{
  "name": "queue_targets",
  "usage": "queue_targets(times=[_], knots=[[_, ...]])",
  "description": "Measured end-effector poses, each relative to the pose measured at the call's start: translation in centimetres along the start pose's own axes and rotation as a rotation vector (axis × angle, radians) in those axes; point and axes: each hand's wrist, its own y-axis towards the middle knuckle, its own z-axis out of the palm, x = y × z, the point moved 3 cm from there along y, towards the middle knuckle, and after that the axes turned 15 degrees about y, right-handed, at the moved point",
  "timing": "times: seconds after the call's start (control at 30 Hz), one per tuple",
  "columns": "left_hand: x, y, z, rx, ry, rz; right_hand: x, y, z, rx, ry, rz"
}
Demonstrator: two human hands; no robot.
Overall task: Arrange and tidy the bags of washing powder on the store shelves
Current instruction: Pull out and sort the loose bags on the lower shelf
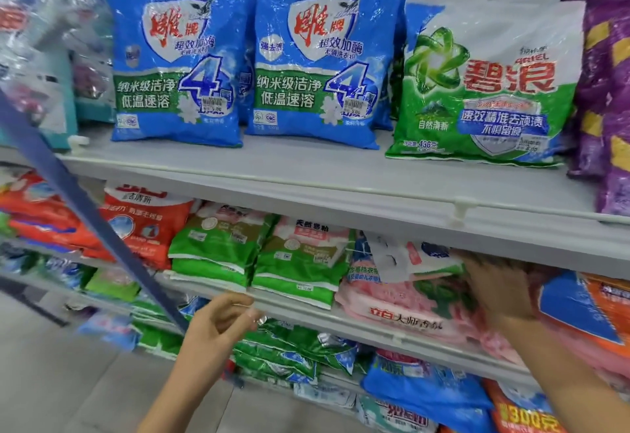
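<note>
Closest to the camera, the left hand [221, 321] is hovering just in front of the middle shelf [306, 314], fingers loosely curled and not holding anything as far as I can see. Over to the right, the right hand [496, 284] is reaching in over the pink bag [402, 310] and the white bag [409, 258] lying on top of it. It's smeared with blur though, so I can't tell if the fingers are gripping or just pressing flat. Progress-wise I'm guessing roughly midway. Up on the top shelf [306, 166] a blue bag [177, 57] and a second blue bag [313, 57] are standing upright side by side, faces out. Next to them the green and white bag [484, 91] is leaning back a bit, and a purple bag [606, 91] is getting cut off by the right edge. On the middle shelf the green bags [211, 255] are sitting in fairly neat stacks with red bags [143, 221] lying to their left. The pink pile under the right hand is looking jumbled, so that's probably what's getting sorted now. The bottom shelf bags [296, 347] are looking like a heap, likely left to do. A slanted blue bar [85, 200] is hiding part of the red ones, the far left is all blur, and the orange and blue bag [579, 306] at right is running out of frame.
</note>
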Motion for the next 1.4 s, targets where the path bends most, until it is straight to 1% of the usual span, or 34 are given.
queue_targets(times=[0.07, 0.13, 0.23, 0.33, 0.37, 0.43, 0.5, 0.57, 0.63, 0.73, 0.77, 0.9, 0.97, 1.03, 1.07, 1.1, 1.17, 1.23, 1.3, 1.33, 1.4], knots=[[0.1, -0.2, -0.1, -0.003, 0.006, -0.009, 0.3, 0.2, -1.3, -0.061, -0.005, 0.045], [0.1, -0.2, -0.2, -0.006, 0.007, -0.013, 1.1, 0.2, -2.9, -0.123, 0.119, 0.050], [0.2, 0.3, -0.1, -0.003, 0.020, -0.012, 2.5, -1.2, -4.4, -0.157, 0.184, 0.060], [0.3, 1.2, 0.1, 0.049, 0.042, -0.006, 4.3, -3.8, -5.2, -0.252, 0.537, -0.012], [0.4, 1.6, 0.2, 0.080, 0.064, -0.008, 5.0, -4.4, -5.8, -0.292, 0.573, -0.045], [0.9, 2.3, 0.4, 0.151, 0.107, -0.015, 6.3, -5.1, -7.2, -0.462, 0.519, -0.186], [1.6, 2.9, 0.7, 0.243, 0.118, -0.032, 8.0, -5.7, -9.0, -0.602, 0.509, -0.272], [2.4, 3.3, 1.4, 0.367, 0.179, -0.026, 9.6, -6.3, -10.4, -0.679, 0.551, -0.298], [3.1, 3.4, 2.2, 0.481, 0.275, 0.001, 11.4, -6.8, -11.2, -0.679, 0.651, -0.275], [3.7, 3.8, 3.3, 0.610, 0.310, 0.026, 13.7, -7.3, -12.0, -0.624, 0.777, -0.197], [3.7, 3.8, 3.5, 0.646, 0.295, 0.041, 14.3, -7.3, -12.2, -0.593, 0.862, -0.154], [3.3, 4.7, 3.7, 0.727, 0.153, 0.072, 16.5, -6.9, -12.1, -0.431, 1.329, -0.007], [3.2, 4.7, 3.7, 0.760, -0.038, 0.054, 17.7, -6.8, -11.9, -0.332, 1.495, 0.062], [3.8, 4.5, 4.0, 0.756, -0.331, -0.044, 18.8, -6.8, -11.5, -0.242, 1.630, 0.140], [4.1, 4.3, 4.1, 0.746, -0.447, -0.078, 19.2, -6.7, -11.2, -0.209, 1.671, 0.172], [4.4, 4.1, 4.0, 0.731, -0.515, -0.094, 19.4, -6.6, -11.0, -0.191, 1.682, 0.188], [4.8, 3.6, 3.6, 0.713, -0.521, -0.116, 19.5, -6.5, -10.4, -0.189, 1.608, 0.156], [5.8, 3.1, 2.8, 0.699, -0.410, -0.124, 19.7, -6.9, -9.0, -0.154, 1.534, 0.138], [7.2, 2.4, 1.7, 0.696, -0.270, -0.099, 20.1, -7.7, -6.6, -0.090, 1.566, 0.185], [7.9, 2.0, 1.3, 0.702, -0.239, -0.102, 20.4, -8.2, -5.0, -0.047, 1.592, 0.214], [9.3, 1.5, 0.9, 0.708, -0.241, -0.190, 21.1, -8.6, -2.1, 0.046, 1.622, 0.309]])
